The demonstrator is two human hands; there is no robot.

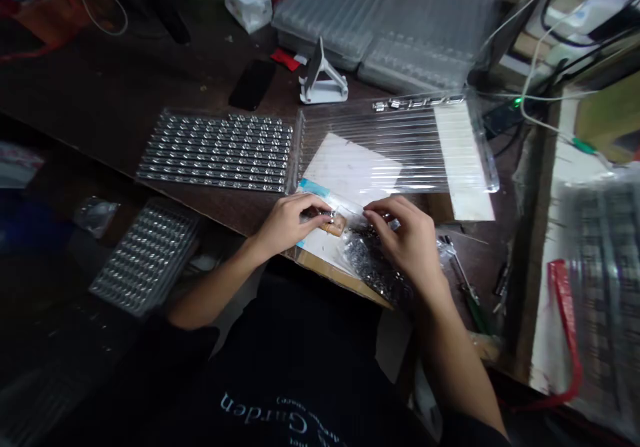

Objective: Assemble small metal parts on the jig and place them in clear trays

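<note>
My left hand point(297, 219) is pinched on a small shiny metal part point(327, 216) beside a little tan block point(337, 225). Opposite it, my right hand point(407, 230) has its thumb and index finger brought together; whatever is between them is too small to make out. Below the right fingers lies a clear plastic bag with a heap of tiny metal pieces point(367, 257). Under both hands is a white sheet point(325, 244) with blue tape at its edge.
A clear ribbed tray point(340, 124) lies ahead, a few metal parts along its top row. To its left stands a tray filled with rows of metal parts point(217, 150). A phone point(253, 84), a white stand point(323, 87) and a green-handled screwdriver point(475, 307) lie around.
</note>
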